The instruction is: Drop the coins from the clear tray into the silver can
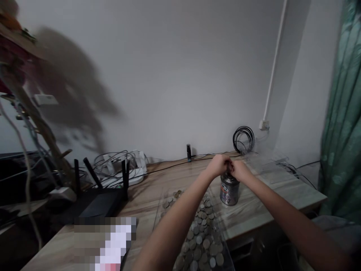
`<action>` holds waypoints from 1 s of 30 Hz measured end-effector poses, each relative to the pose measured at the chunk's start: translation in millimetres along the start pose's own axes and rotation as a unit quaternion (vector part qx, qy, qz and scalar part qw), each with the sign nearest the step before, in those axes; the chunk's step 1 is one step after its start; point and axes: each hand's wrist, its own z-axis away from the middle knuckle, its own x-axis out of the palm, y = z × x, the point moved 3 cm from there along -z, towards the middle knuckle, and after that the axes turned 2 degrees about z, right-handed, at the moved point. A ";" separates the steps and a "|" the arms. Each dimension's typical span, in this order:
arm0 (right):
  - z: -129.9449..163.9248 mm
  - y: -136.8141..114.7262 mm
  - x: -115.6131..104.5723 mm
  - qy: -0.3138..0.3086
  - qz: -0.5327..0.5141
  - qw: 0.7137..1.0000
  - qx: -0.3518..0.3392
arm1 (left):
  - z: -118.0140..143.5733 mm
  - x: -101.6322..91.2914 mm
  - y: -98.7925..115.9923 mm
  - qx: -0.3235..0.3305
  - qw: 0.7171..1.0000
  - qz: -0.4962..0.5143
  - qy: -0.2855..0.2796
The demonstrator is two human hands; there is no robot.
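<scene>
Locate the left hand [220,165] and the right hand [239,171] together over the top of the printed metal can [229,194], fingers bent inward and meeting above it. Treat the exact hold as undetermined: cannot tell, from this angle, whether clamped on a lid, a rim or something smaller. Find the can upright on the wood-grain tabletop [166,171], just beside the right edge of a clear shallow tray [229,256]. Note many loose coins [203,226] inside the tray, partly hidden by the left forearm. Judge the step in hand as fine two-handed fingertip work at the top of the can, probably on its lid or opening. For the next move, confirm a firm fingertip hold before turning, pressing or lifting. Guard against tipping, with no hand visible around the can's body. Apply force along the upright axis, not sideways toward the tray
</scene>
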 end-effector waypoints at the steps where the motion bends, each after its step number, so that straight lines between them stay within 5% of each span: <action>1: 0.8 -2.0 0.7 -0.002 -0.002 1.000 0.002 | -0.1 -1.3 -1.1 -0.006 1.000 0.002 -0.003; 6: 2.3 -1.3 -2.0 -0.001 -0.045 0.999 -0.001 | 1.2 -5.1 -7.4 -0.009 0.999 0.035 -0.017; 9: 4.4 5.5 -8.5 -0.030 -0.158 0.987 -0.014 | 7.1 2.5 -6.4 0.017 1.000 -0.005 -0.023; 12: 15.6 12.0 -19.1 0.047 -0.214 0.976 0.006 | 19.1 19.9 -2.3 0.033 0.997 -0.055 -0.044; 16: 40.7 6.1 -17.9 0.108 -0.108 0.985 -0.082 | 39.7 31.0 1.6 0.030 0.998 -0.031 -0.046; 19: 52.6 3.6 -10.3 0.082 -0.061 0.989 -0.105 | 59.4 10.2 -6.4 -0.031 0.998 0.055 0.017; 23: 65.6 -16.4 -8.0 0.130 -0.080 0.982 -0.116 | 108.4 -35.6 -23.5 -0.222 0.959 0.088 0.149; 25: 75.7 -46.0 3.4 0.088 -0.125 0.973 -0.171 | 140.9 -46.9 -22.5 -0.285 0.951 0.051 0.112; 28: 94.0 -107.1 41.4 -0.110 -0.165 0.938 -0.285 | 193.5 -48.0 -15.1 -0.378 0.923 -0.062 -0.030; 30: 103.7 -145.3 69.3 -0.222 -0.157 0.903 -0.333 | 226.6 -48.1 -11.2 -0.447 0.882 -0.136 -0.061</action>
